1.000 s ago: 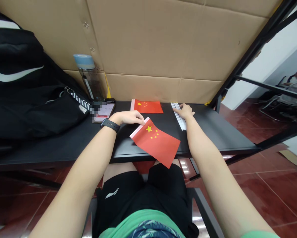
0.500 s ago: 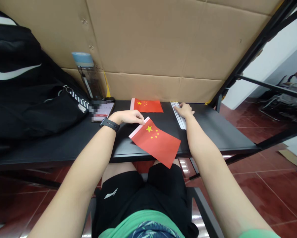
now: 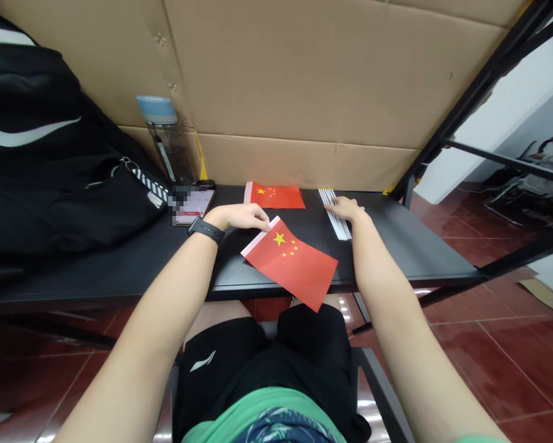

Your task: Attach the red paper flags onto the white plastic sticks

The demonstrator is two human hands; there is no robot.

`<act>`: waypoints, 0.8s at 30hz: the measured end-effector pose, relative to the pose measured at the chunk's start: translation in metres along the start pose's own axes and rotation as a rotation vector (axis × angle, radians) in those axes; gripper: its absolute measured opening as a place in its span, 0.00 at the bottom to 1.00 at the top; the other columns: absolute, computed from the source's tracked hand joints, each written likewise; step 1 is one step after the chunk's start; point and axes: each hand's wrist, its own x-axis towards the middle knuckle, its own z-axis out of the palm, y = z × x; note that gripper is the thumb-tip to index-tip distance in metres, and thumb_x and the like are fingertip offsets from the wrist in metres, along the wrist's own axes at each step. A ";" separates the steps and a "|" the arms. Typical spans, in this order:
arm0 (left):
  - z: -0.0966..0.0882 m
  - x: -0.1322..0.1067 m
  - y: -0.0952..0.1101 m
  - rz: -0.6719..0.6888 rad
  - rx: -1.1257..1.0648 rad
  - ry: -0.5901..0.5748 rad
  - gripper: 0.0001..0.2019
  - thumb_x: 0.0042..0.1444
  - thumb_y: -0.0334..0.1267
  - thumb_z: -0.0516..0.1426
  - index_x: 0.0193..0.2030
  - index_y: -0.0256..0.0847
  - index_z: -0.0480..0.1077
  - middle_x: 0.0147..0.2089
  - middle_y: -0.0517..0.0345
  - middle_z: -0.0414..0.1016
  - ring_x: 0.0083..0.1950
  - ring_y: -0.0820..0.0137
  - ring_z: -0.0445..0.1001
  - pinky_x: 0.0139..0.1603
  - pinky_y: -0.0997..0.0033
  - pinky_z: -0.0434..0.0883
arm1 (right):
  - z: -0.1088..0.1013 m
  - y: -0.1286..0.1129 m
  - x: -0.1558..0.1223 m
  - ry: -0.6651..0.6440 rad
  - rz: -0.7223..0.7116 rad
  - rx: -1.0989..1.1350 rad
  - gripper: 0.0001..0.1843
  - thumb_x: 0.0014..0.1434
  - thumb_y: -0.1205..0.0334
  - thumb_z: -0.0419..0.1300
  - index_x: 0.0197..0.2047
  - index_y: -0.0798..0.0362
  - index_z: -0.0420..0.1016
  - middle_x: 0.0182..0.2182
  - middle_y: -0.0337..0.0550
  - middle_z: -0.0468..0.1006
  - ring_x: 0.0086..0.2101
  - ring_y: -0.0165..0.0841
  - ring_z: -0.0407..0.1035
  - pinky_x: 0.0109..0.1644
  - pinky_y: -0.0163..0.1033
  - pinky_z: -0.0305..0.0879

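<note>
A small red paper flag (image 3: 292, 263) with yellow stars lies slanted on the black table (image 3: 119, 271), its lower corner hanging over the front edge. My left hand (image 3: 243, 216), with a black wristband, pinches the flag's white-edged top corner. My right hand (image 3: 345, 209) rests on a bundle of thin white sticks (image 3: 334, 205), fingers curled over them. A stack of more red flags (image 3: 273, 195) lies flat at the back of the table between both hands.
A large black bag (image 3: 50, 166) fills the table's left side. A clear bottle with a blue cap (image 3: 165, 143) and a phone (image 3: 193, 206) sit beside it. Cardboard sheets form the back wall. A black metal frame (image 3: 465, 92) rises at the right. Another person sits far right.
My right hand has slid slightly nearer along the white sticks. The left hand and the slanted flag have barely moved.
</note>
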 end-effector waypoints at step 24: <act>0.001 -0.002 0.004 -0.019 0.001 0.006 0.17 0.52 0.53 0.64 0.38 0.43 0.83 0.42 0.58 0.82 0.45 0.63 0.74 0.45 0.68 0.66 | -0.001 -0.011 -0.007 -0.176 0.061 -0.164 0.39 0.67 0.38 0.57 0.76 0.44 0.63 0.76 0.51 0.60 0.74 0.67 0.46 0.71 0.80 0.42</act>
